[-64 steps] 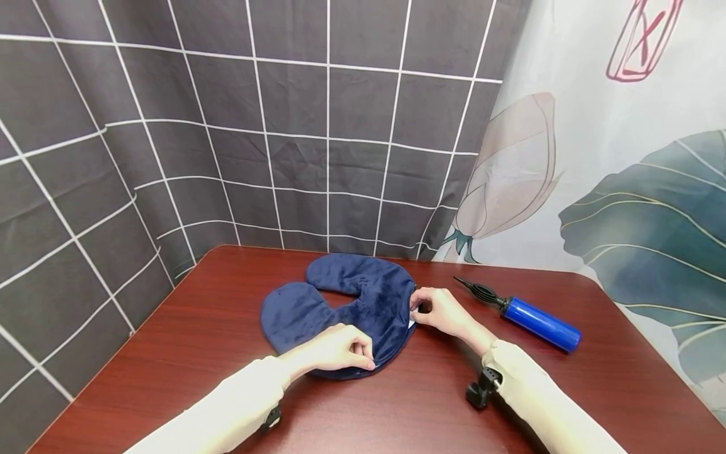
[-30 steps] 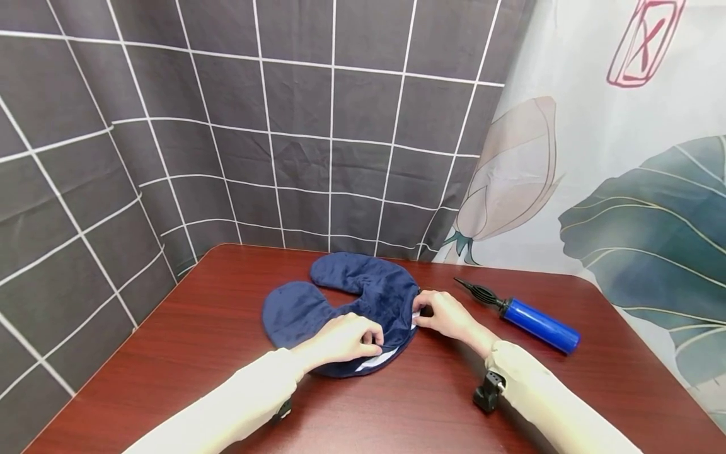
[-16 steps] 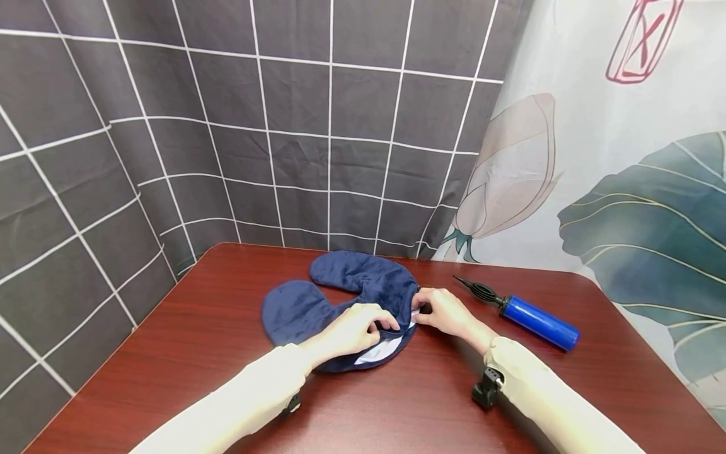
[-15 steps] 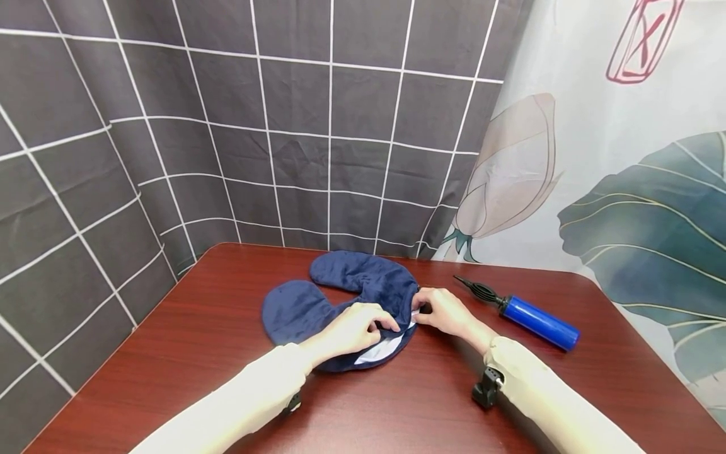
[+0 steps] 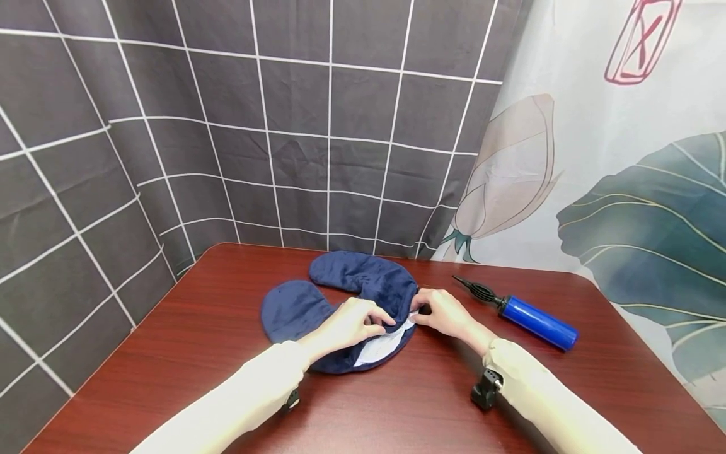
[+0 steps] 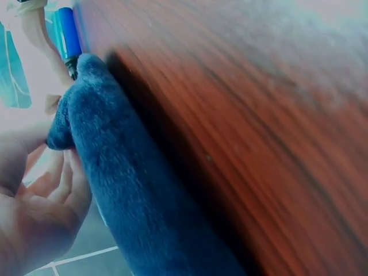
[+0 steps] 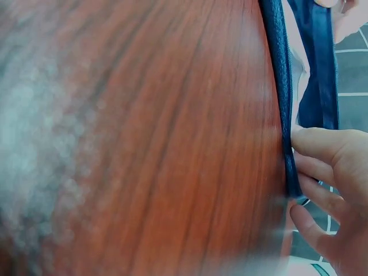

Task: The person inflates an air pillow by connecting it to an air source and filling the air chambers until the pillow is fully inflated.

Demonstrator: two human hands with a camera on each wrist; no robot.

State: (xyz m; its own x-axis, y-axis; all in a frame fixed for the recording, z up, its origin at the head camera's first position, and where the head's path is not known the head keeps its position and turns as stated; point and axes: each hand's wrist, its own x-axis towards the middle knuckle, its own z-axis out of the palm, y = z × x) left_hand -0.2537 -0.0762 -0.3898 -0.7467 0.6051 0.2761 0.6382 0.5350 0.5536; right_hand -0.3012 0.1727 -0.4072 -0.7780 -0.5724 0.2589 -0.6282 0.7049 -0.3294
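A flat navy plush U-shaped neck pillow lies on the table, its outer seam parted at the front right. White material shows inside the gap. My left hand pinches the upper edge of that opening and holds it raised; the left wrist view has the folded plush beside the thumb. At the right end of the gap, my right hand grips the pillow's edge between thumb and fingers. The right wrist view gives the lower edge from the side, with the white layer behind it.
To the right of the pillow lies a hand pump with a blue barrel and black nozzle. The reddish wooden table ends at a grey grid-patterned curtain behind. A leaf-printed curtain hangs on the right.
My left hand has moved up and right from the front rim, lifting the upper edge, and the white gap has widened. My right hand has stayed nearly in place. The pump lies still.
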